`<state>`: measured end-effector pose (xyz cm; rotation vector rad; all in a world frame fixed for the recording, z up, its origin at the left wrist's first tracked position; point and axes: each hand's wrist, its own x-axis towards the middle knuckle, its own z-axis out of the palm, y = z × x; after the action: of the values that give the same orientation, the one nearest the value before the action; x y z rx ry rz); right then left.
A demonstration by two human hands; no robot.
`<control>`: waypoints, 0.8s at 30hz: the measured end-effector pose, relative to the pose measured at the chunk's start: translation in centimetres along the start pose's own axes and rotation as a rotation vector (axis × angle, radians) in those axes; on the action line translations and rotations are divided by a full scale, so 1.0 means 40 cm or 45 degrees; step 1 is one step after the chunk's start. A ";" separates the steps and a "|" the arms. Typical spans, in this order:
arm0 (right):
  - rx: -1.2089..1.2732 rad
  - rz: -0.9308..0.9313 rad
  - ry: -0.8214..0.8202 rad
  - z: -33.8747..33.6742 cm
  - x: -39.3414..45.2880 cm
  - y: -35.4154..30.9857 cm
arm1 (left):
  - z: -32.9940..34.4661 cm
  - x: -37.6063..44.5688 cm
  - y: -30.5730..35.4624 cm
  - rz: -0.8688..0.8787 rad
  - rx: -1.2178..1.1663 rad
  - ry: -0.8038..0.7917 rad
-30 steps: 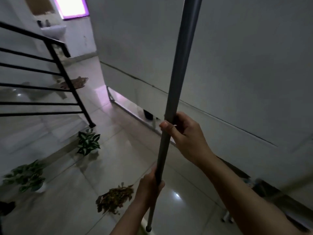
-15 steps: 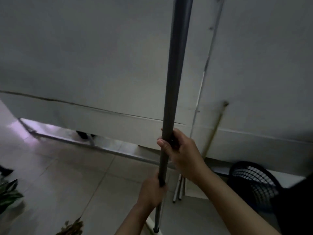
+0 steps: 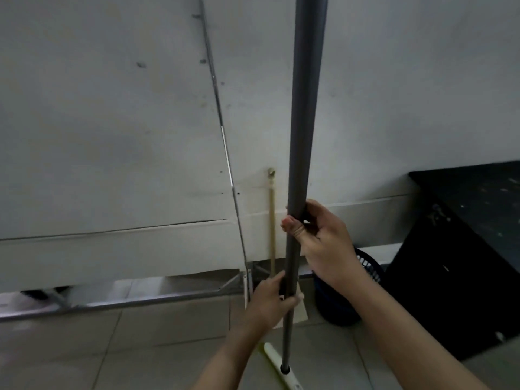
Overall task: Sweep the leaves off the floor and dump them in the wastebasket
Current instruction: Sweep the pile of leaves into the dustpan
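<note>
- The broom handle is a long grey tube standing nearly upright in the middle of the view, its lower end joined to a pale head that rests on the tiled floor.
- The right hand is wrapped round the handle at about mid-height, thumb on the near side and fingers curled behind it.
- The left hand grips the same tube lower down, well above the head; the two hands are apart, with bare tube between them.
- Judging by its look, the tube is stiff and light, and smooth enough to turn or slide in a loose grip, so a firm closed grasp seems right.
- Two spread holds, as here, should give leverage: the lower hand to steer the head, the upper to swing it.
- The head looks like a thin flat bar, so it probably pushes leaves better when kept flat to the tiles.
- The wastebasket, a dark mesh bin, stands on the floor against the wall just behind the right forearm, beside a black worktop.
- It looks light and easily tipped if knocked by the handle.
- No leaves show in this view.
</note>
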<state>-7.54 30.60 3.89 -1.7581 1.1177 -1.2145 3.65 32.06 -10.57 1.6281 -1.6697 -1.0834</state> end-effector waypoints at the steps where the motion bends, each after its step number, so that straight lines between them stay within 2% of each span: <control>1: -0.011 0.016 0.001 -0.011 0.008 0.008 | 0.006 0.017 0.005 0.017 -0.002 -0.026; 6: -0.013 0.084 0.001 -0.050 0.067 0.050 | 0.013 0.107 0.019 0.110 -0.014 -0.192; 10: -0.001 0.137 0.026 -0.069 0.137 0.091 | -0.021 0.207 -0.008 0.134 -0.044 -0.219; 15: 0.021 0.187 0.126 -0.085 0.217 0.141 | -0.111 0.386 -0.009 0.010 -0.139 -0.030; 18: 0.002 0.211 0.187 -0.089 0.258 0.171 | -0.164 0.514 -0.010 -0.007 -0.093 0.116; 24: -0.007 0.298 0.328 -0.112 0.318 0.252 | -0.212 0.742 -0.032 -0.041 0.037 0.260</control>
<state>-12.02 14.76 0.47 -1.4541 1.4326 -1.3161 8.40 1.55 -11.45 1.7273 -1.5371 -0.8791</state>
